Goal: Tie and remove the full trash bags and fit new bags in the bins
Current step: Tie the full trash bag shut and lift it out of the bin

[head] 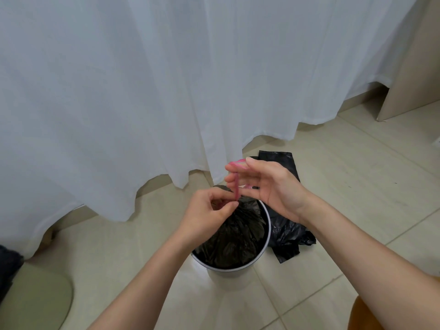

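White sheer curtain (142, 91): fills the upper frame from nine through twelve to two o'clock, its scalloped hem hanging just above the floor. Floor (345, 186): pale glossy tiles with thin grout lines, lower half of the view. Beige panel (414, 67): upright at two o'clock, standing on the tiles. Bin (232, 265): round, white-walled, just below centre at six o'clock, standing on the floor near the curtain hem. Black trash bag (238, 232): sits inside the bin, its plastic gathered upward to a bunched neck at the far rim. Spare black bag (283, 234): lies flat and creased on the floor behind and at three o'clock of the bin, partly hidden by the right forearm. Right hand (273, 186): raised above the bin, fingers extended and spread, grip apart, with the pink drawstring (235, 184) looped over the fingertips and running down toward the neck of the bag. Left hand (209, 210): directly over the bin, thumb and forefinger pinched together on the lower end of the drawstring where it meets the gathered plastic. Dark cloth (9, 270): edge of frame at eight o'clock, kind not discernible.
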`<action>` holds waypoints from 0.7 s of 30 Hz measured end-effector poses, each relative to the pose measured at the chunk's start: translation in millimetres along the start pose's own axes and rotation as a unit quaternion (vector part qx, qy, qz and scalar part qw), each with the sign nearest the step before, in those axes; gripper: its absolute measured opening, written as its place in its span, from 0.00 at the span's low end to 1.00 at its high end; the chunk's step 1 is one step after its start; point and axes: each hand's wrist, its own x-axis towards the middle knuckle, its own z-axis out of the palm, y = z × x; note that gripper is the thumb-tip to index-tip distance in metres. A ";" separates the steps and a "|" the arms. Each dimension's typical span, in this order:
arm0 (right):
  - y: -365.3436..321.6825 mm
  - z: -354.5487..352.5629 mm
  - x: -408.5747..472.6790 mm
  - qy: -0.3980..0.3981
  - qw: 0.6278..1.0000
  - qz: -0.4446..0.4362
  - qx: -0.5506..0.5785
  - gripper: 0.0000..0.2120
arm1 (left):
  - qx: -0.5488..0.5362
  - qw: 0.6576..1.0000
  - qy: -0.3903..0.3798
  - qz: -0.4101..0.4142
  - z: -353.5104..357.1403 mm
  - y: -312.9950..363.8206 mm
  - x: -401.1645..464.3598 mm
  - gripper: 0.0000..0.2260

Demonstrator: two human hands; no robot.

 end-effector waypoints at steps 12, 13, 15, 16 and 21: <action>21.2 -14.0 6.0 0.066 0.960 0.045 -0.268 0.07 | -0.075 0.994 0.040 -0.062 -1.9 -3.3 1.7 0.06; 24.5 -14.1 6.0 0.066 0.961 0.046 -0.264 0.05 | -0.074 0.994 0.041 -0.063 -2.5 -3.5 1.5 0.06; 27.0 -14.6 6.1 0.074 0.962 0.042 -0.259 0.03 | -0.077 0.994 0.047 -0.067 -4.1 -3.9 1.5 0.05; 25.9 -17.0 6.8 0.086 0.955 0.038 -0.281 0.03 | -0.082 0.993 0.056 -0.072 -5.0 -4.3 1.8 0.05; 17.1 -27.4 6.9 0.110 0.891 0.027 -0.439 0.02 | -0.119 0.985 0.082 -0.099 -7.7 -5.7 3.0 0.05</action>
